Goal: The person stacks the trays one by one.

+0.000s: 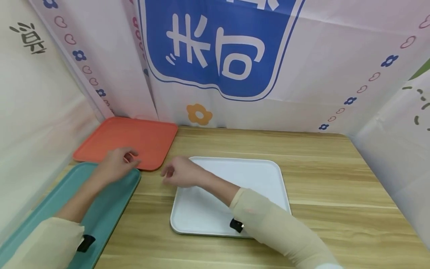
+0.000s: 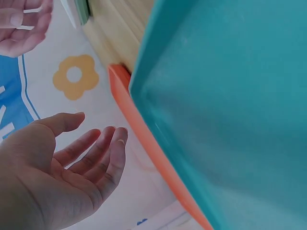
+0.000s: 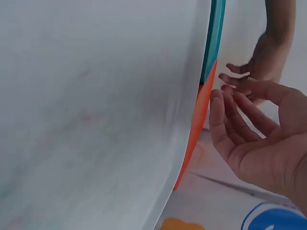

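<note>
Above the far end of a teal tray (image 1: 111, 203) hovers my left hand (image 1: 115, 164), near the front edge of an orange tray (image 1: 141, 140). Its fingers are loosely bent with nothing between them; the left wrist view shows the same left hand (image 2: 72, 172) with thumb and fingers apart. My right hand (image 1: 183, 172) hangs over the far left corner of a white tray (image 1: 201, 213). In the right wrist view the right hand (image 3: 268, 129) has loosely curled fingers and holds nothing. No objects lie on the visible parts of the trays.
All three trays lie on a wood-grain table (image 1: 322, 179). A printed white cloth (image 1: 295, 108) with a blue sign and an orange flower (image 1: 199, 114) hangs at the back. More white cloth closes in the left and right sides.
</note>
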`<act>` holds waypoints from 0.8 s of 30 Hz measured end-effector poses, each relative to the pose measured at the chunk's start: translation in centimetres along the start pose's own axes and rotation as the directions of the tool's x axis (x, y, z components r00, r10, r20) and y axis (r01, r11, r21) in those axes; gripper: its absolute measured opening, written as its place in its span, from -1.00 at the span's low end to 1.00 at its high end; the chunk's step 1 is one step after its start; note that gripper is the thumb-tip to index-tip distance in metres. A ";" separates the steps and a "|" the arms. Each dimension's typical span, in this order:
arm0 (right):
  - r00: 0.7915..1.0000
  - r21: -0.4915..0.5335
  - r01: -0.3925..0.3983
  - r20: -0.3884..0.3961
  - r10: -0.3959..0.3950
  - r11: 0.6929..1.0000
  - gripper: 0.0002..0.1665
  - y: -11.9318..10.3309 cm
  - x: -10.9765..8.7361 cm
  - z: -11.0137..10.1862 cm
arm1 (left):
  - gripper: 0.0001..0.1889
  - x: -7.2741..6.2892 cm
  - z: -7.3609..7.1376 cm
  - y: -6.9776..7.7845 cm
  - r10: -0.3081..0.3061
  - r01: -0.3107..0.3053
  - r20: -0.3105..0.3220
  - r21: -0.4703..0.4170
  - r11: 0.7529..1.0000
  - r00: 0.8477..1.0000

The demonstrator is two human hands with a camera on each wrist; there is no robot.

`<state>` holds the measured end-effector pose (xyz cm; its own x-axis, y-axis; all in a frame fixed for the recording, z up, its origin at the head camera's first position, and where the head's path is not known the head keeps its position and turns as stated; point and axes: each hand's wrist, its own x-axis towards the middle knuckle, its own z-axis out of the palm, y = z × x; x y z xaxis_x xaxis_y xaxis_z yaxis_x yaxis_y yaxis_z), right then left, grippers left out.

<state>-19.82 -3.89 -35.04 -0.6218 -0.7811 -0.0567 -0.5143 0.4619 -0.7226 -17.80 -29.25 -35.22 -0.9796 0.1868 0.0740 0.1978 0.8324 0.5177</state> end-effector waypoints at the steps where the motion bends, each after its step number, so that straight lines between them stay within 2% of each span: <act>1: 0.999 -0.053 0.022 0.024 -0.021 0.998 -0.74 -0.3 0.5 0.4 | -0.65 -0.1 -0.1 -0.2 -0.008 0.008 -0.003 0.003 1.000 1.000; 3: 0.996 -0.131 0.053 0.078 -0.043 0.990 -0.71 -0.9 1.4 1.2 | -0.64 -0.2 -0.4 -0.5 -0.017 0.018 -0.005 0.005 1.000 1.000; 8: 0.984 -0.275 0.086 0.176 -0.038 0.958 -0.61 -2.0 3.4 3.6 | -0.68 -0.4 -0.6 -1.3 -0.008 0.008 -0.013 0.015 1.000 1.000; 12: 0.978 -0.410 0.109 0.205 -0.025 0.906 -0.53 -3.0 4.7 5.2 | -0.70 -0.7 -0.7 -1.9 -0.003 0.003 -0.020 0.015 1.000 1.000; 14: 0.977 -0.505 0.119 0.211 -0.011 0.855 -0.50 -3.4 5.3 5.9 | -0.69 -0.8 -0.8 -2.2 -0.007 0.007 -0.023 0.012 1.000 1.000; 17: 0.971 -0.654 0.159 0.239 0.003 0.740 -0.47 -4.0 6.1 6.7 | -0.69 -0.9 -1.0 -2.7 -0.014 0.015 -0.022 0.017 1.000 1.000; 20: 0.960 -0.744 0.209 0.281 0.013 0.634 -0.44 -4.5 6.7 7.5 | -0.68 -1.0 -1.1 -2.9 -0.026 0.027 -0.012 0.026 0.999 1.000; 22: 0.953 -0.765 0.225 0.301 0.026 0.603 -0.42 -4.7 7.0 8.0 | -0.67 -1.0 -1.3 -3.0 -0.033 0.033 -0.004 0.031 0.999 0.999; 24: 0.950 -0.775 0.228 0.311 0.041 0.589 -0.41 -4.9 7.2 8.4 | -0.67 -1.1 -1.3 -2.9 -0.039 0.039 0.000 0.033 0.999 0.999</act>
<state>-16.81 -15.28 -37.71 -0.4282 -0.8533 -0.2977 -0.9027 0.4197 0.0954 -17.34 -32.57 -35.69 -0.9866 0.1540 0.0540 0.1605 0.8559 0.4917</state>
